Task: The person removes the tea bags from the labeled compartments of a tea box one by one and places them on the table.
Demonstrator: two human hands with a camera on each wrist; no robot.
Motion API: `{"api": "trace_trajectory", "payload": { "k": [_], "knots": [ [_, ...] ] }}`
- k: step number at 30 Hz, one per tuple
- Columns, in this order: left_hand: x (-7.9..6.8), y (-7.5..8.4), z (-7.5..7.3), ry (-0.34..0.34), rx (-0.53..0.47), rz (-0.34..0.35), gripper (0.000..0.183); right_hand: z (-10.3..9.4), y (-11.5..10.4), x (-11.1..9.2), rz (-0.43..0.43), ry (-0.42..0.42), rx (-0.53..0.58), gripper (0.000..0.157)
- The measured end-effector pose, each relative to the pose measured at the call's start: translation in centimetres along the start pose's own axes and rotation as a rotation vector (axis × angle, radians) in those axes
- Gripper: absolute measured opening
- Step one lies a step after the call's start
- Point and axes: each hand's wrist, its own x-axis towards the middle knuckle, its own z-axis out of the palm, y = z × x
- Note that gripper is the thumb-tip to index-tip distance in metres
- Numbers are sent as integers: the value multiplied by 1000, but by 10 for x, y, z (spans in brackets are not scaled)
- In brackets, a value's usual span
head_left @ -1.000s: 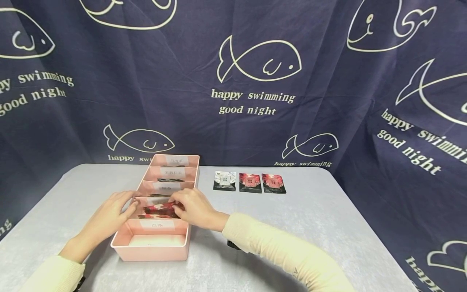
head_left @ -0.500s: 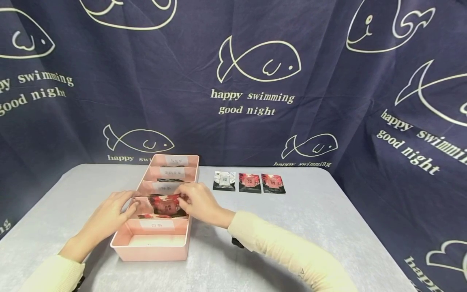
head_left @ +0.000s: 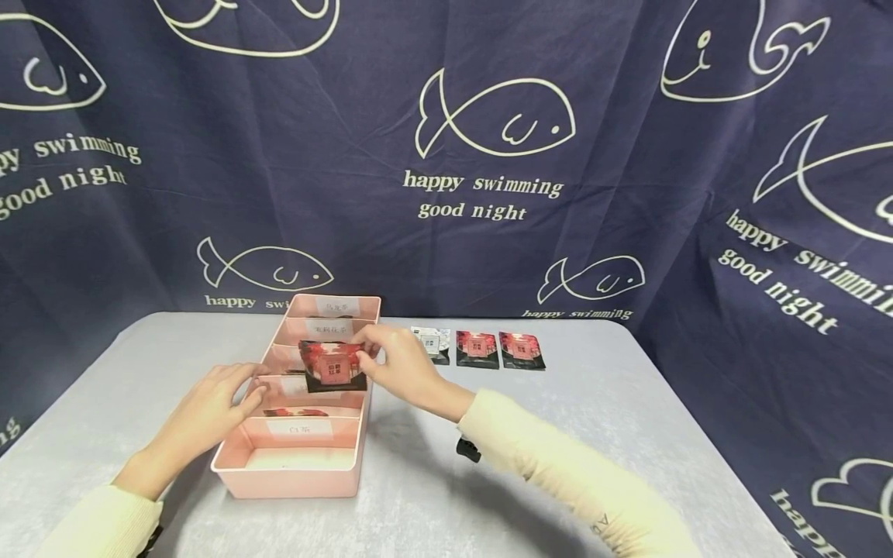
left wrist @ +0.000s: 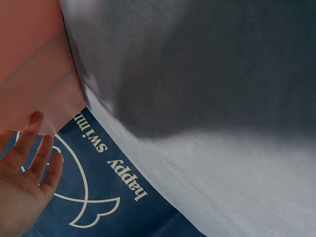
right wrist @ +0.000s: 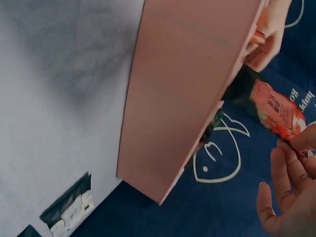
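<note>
A red and black tea sachet (head_left: 333,368) hangs above the pink divided box (head_left: 289,484), its printed front showing. My right hand (head_left: 408,372) pinches it by its right edge between thumb and fingers, as the right wrist view also shows. At the box's left rim rests my left hand (head_left: 209,407); in the left wrist view its fingers (left wrist: 40,158) lie loosely extended against the side wall. Another red sachet (head_left: 296,413) sits low in the compartment behind the front one, mostly hidden by the divider. White paper labels (head_left: 298,428) mark the dividers.
To the right of the box, a white and black sachet (head_left: 434,345) and two red and black ones (head_left: 477,349) lie in a row on the grey table (head_left: 558,434). A dark blue curtain (head_left: 488,256) with fish drawings hangs behind.
My right hand has drawn the sachet up out of the compartment behind the front one and carried it up and slightly right. My left hand has stayed at the rim.
</note>
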Motion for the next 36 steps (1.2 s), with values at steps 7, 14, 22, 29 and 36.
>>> {"api": "trace_trajectory", "payload": {
  "k": [7, 14, 22, 29, 36],
  "knots": [
    [-1, 1, 0, 20, -2, 18, 26, -15, 11, -1, 24, 48, -9, 11],
    [-1, 2, 0, 32, -8, 23, 26, -35, 28, -10, 66, 74, 10, 11],
    [-2, -1, 2, 47, -8, 33, 25, -57, 54, -25, 153, 103, -15, 11],
    [-1, 1, 1, 42, -6, 32, 25, -70, 83, -45, 243, 135, -12, 11],
    [-1, 1, 2, 37, -3, 29, 26, -84, 115, -67, 313, 171, -43, 9]
  ]
}}
